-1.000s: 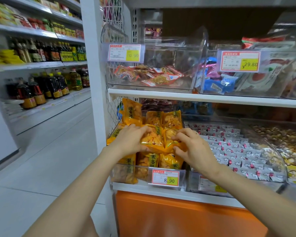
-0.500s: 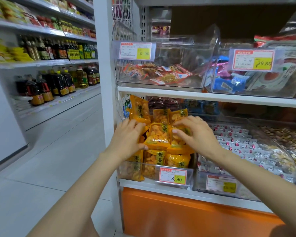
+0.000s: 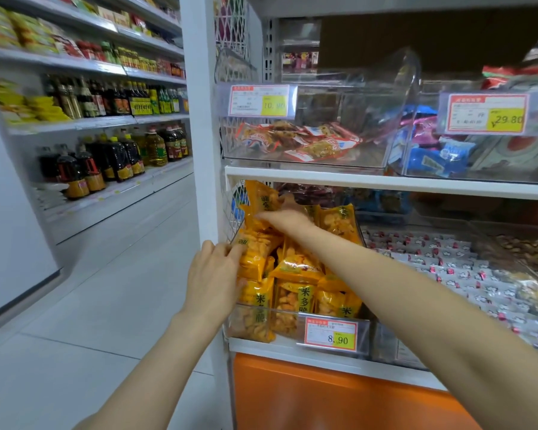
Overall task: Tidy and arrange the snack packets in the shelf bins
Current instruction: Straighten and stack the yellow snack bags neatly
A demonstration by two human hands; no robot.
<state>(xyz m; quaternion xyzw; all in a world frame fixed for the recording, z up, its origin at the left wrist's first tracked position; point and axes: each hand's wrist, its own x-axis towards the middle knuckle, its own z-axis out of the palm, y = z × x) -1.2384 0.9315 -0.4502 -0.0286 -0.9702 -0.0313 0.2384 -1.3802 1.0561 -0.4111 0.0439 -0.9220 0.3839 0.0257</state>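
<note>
Yellow snack packets [image 3: 295,263] fill a clear bin [image 3: 249,328] at the left end of the lower shelf, some lying flat, some upright. My left hand [image 3: 212,274] grips a yellow packet [image 3: 255,252] at the bin's left side, fingers over its top edge and thumb below. My right hand [image 3: 288,217] reaches across to the back left corner. Its fingers lie straight on the tall upright yellow packet [image 3: 261,198] there. A price tag reading 8.90 [image 3: 331,335] hangs on the bin's front.
Right of it is a bin of small white-and-red packets [image 3: 448,265]. The upper shelf has clear bins of red packets [image 3: 298,141] and blue packets [image 3: 435,159]. A white post [image 3: 199,119] borders the bin; oil bottles [image 3: 115,159] line the aisle shelves on the left.
My right hand left the middle packets and moved up-left to the upright packet at the back. My left hand shifted to the bin's left edge. The camera came closer.
</note>
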